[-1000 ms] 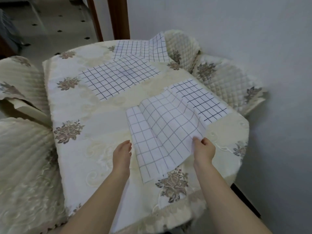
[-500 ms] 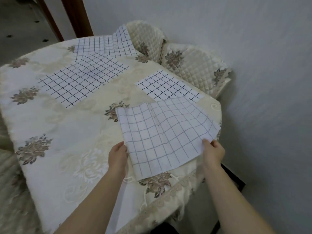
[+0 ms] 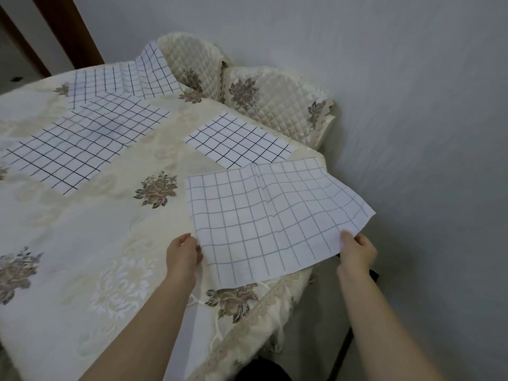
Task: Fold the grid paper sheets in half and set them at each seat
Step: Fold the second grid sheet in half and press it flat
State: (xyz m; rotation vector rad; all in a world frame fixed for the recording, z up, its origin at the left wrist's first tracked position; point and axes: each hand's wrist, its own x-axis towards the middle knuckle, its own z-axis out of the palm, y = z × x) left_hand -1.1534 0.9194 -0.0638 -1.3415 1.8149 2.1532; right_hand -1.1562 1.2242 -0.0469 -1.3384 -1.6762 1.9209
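Now grid sheet (image 3: pixel 269 224) pinched at near edge by left hand (image 3: pixel 182 255) and right hand (image 3: pixel 357 251); corners should be matched before crease pressed on counter (image 3: pixel 90 237).

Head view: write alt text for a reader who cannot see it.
The left hand and right hand hold an open grid sheet between them over the corner of a cloth-covered table. A smaller grid sheet lies just beyond it, larger sheets farther left, quilted chair backs by the wall.
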